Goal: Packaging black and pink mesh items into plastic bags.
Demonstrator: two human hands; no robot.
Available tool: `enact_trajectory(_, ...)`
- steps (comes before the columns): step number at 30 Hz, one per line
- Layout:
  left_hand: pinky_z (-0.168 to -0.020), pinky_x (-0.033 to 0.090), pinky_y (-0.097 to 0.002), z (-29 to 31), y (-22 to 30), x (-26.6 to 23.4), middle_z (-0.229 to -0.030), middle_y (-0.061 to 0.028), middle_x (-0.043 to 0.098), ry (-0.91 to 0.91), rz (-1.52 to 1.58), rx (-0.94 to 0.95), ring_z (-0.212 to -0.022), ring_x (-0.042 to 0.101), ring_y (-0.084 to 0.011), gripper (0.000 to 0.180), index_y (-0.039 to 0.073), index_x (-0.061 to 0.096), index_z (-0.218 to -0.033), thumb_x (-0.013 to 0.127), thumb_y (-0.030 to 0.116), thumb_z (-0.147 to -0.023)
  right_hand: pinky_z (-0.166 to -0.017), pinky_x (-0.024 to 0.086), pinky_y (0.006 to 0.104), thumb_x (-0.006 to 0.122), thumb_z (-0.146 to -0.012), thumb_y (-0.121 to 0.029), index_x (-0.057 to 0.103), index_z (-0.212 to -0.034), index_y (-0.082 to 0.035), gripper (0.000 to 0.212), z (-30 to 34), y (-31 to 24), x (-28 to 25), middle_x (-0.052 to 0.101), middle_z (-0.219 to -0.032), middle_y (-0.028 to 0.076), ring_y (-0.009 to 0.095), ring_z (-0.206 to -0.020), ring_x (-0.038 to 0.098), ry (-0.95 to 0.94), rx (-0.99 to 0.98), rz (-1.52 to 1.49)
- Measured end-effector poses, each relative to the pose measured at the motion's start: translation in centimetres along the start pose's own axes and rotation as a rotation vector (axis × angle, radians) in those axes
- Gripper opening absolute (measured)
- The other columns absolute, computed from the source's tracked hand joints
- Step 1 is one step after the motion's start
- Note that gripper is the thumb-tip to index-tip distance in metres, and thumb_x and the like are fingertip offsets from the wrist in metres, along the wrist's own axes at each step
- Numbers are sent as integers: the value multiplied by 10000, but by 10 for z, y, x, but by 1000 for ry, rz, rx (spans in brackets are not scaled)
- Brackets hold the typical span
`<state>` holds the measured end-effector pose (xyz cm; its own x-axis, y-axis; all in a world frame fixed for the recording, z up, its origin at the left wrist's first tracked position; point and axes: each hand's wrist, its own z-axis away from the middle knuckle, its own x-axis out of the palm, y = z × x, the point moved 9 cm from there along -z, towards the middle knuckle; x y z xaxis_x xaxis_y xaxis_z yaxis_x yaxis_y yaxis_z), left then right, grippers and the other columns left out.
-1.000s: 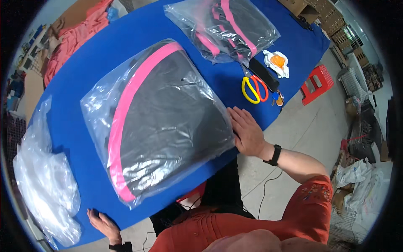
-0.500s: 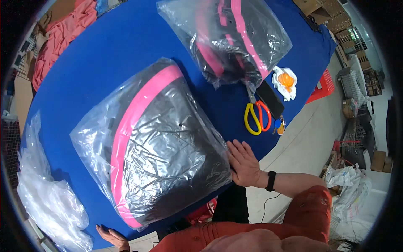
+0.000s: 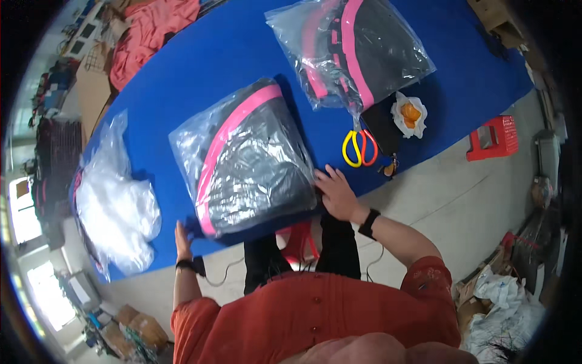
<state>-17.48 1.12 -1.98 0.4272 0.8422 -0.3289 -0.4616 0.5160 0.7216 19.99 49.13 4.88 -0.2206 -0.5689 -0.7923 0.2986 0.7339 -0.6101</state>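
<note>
A clear plastic bag holding a folded black item with a pink curved band (image 3: pixel 245 164) lies flat on the blue-covered table (image 3: pixel 182 79). At the bag's right lower edge rests my right hand (image 3: pixel 338 195), its fingers outstretched and touching the plastic. My left hand (image 3: pixel 183 241) is seen edge-on by the table's near edge, fingers straight, a little apart from the bag's lower left corner. Neither hand holds anything. A second similar bagged item (image 3: pixel 388 54) lies farther back on the right.
Scissors with yellow and red handles (image 3: pixel 360 148) lie beside a dark flat object (image 3: pixel 381 128), keys (image 3: pixel 389 166) and orange fruit on white paper (image 3: pixel 410 114). Crumpled clear plastic bags (image 3: pixel 121 209) lie at left. A red stool (image 3: pixel 494 138) stands beyond the right edge.
The head view has shifted, showing more floor and my torso. My left hand has turned its fingers upward near the bag's corner. My right hand stays at the bag's right edge.
</note>
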Motion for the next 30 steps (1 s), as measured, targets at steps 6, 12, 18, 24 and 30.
enact_trajectory(6, -1134, 350, -488, 53, 99, 102, -1584, -165, 383, -139, -117, 52, -1450, 392, -311, 909, 76, 258, -1602, 548, 655, -963, -1104, 415, 424, 677, -943, -278, 496, -1345, -51, 496, -18, 31, -20, 502, -1456, 243, 373, -1385, 476, -49, 359, -659)
enact_trajectory(12, -1140, 369, -371, 47, 109, 135, -1501, -267, 459, -219, -202, 68, -1382, 469, -309, 1111, -22, 238, -1585, 811, 538, -816, -1187, 330, 409, 809, -824, -478, 215, -1571, 62, 1097, -47, 35, -7, 327, -1584, 290, 372, -1465, 361, -140, 532, -696)
enact_trajectory(18, -1123, 396, -396, 42, 100, 147, -1483, -295, 476, -248, -205, 39, -1341, 517, -342, 1175, -104, 225, -1558, 871, 459, -753, -1137, 376, 391, 880, -754, -438, 202, -1572, 58, 1173, -66, 34, 25, 488, -1471, 237, 315, -1374, 474, -103, 587, -915)
enact_trajectory(24, -1096, 414, -397, 38, 79, 155, -1394, -241, 558, -234, -74, -34, -1272, 558, -321, 1065, -132, 359, -1479, 888, 434, -746, -1078, 425, 369, 872, -771, -314, 455, -1448, 24, 865, -84, 9, -3, 584, -1384, 178, 274, -1297, 541, -197, 795, -1066)
enact_trajectory(30, -912, 527, -353, 49, 72, 161, -1165, -133, 691, -429, 210, -229, -1020, 672, -228, 760, -78, 587, -1307, 890, 360, -766, -990, 489, 338, 877, -786, -265, 566, -1330, 2, 681, -90, 3, -8, 666, -1233, 111, 208, -1131, 627, -185, 826, -1075)
